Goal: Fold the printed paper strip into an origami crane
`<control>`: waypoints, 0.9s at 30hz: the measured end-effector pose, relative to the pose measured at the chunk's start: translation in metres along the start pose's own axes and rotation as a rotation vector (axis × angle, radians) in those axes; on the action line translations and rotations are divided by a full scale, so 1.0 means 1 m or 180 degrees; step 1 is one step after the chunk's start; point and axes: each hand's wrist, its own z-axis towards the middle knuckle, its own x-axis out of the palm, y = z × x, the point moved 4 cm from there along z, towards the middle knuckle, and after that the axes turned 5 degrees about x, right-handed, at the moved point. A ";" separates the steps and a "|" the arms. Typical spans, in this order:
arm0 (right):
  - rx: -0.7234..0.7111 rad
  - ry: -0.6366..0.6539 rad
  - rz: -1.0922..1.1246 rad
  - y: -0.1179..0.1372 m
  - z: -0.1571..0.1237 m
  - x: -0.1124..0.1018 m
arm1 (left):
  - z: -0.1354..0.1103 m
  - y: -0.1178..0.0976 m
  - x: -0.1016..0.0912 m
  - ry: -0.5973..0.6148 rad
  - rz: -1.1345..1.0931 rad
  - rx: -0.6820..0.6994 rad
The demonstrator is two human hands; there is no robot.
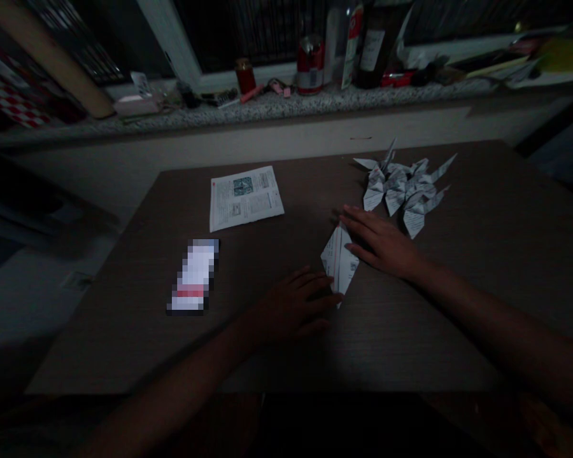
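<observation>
Two bare hands, palms down, low over a brown table (258, 254), with a kite-shaped piece of folded printed paper (340, 261) between them. Left hand (298, 305): fingers loosely extended, slightly apart, the foremost overlapping the paper's lower left edge; nothing pinched. Right hand (382, 242): fingers stretched forward near the paper's upper point, thumb apart from them and at its right edge; no grip seen. Whether either hand presses down, cannot tell.

Paper lies on the tabletop, one point away from the person, the other toward them. Print and a lengthwise reddish line visible.

Just beyond the right hand: a cluster of folded paper cranes (397, 181), printed stock, wings and tips overlapping; exact count unclear. Left of the paper, well apart: a phone (193, 277), screen lit but pixelated. Farther back, beyond the phone, a flat printed sheet (247, 198) with small pictures and text.

Past the table: pale wall, then a speckled stone sill (277, 109) below windows. On it, a red jar (245, 76), a red can (310, 63), a dark bottle (373, 51) with pale label, assorted clutter. Light dim; small items hard to make out.
</observation>
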 end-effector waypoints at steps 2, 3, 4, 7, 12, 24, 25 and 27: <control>-0.0183 0.0070 0.0020 0.006 -0.006 -0.001 | 0.000 0.003 -0.004 -0.0049 0.0009 -0.0051; -0.0276 0.0109 0.0060 0.008 -0.009 -0.001 | 0.000 0.004 -0.006 -0.0071 0.0021 -0.0091; -0.0351 0.0147 0.0105 0.010 -0.012 0.000 | 0.000 0.006 -0.009 -0.0087 0.0042 -0.0141; -0.0438 0.0232 0.0214 0.013 -0.019 0.005 | 0.001 0.011 -0.017 -0.0127 0.0173 -0.0364; -0.0308 0.0380 0.0229 0.016 -0.023 0.012 | 0.010 0.019 -0.025 0.0012 0.0565 -0.0754; -0.0234 0.0256 0.0191 0.021 -0.026 0.004 | 0.019 0.037 -0.015 -0.0036 0.0689 -0.0785; -0.0228 0.0274 0.0241 0.021 -0.026 0.003 | 0.018 0.038 -0.015 -0.0106 0.0659 -0.0760; -0.0193 0.0312 0.0346 0.019 -0.026 0.002 | 0.015 0.040 -0.015 -0.0240 0.0562 -0.0741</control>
